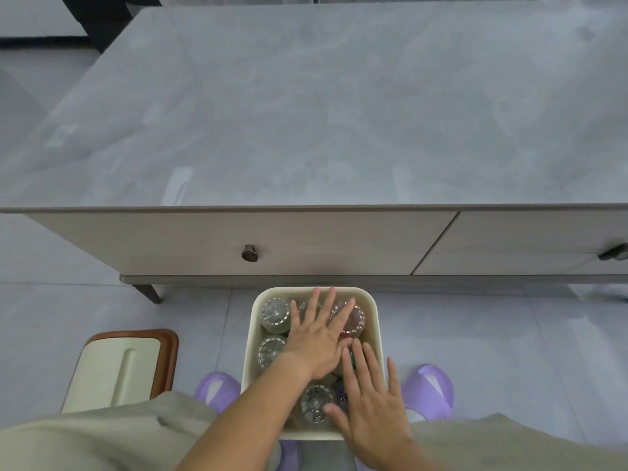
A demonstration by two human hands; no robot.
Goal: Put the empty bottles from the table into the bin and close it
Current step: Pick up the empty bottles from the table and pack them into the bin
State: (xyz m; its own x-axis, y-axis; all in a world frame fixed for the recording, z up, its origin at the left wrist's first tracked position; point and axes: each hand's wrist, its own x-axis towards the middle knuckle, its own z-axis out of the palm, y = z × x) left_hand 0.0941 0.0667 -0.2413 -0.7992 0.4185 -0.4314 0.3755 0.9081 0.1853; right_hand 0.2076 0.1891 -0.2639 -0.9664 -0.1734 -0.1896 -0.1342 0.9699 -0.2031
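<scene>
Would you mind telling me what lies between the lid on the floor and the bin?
In the head view, the lid and the bin are parted by bare floor tile, with a purple slipper at the nearer end.

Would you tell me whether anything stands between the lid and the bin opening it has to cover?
Yes. The left hand and right hand lie flat on the bottles inside the open bin, across its opening. The lid lies on the floor left of the bin, untouched.
</scene>
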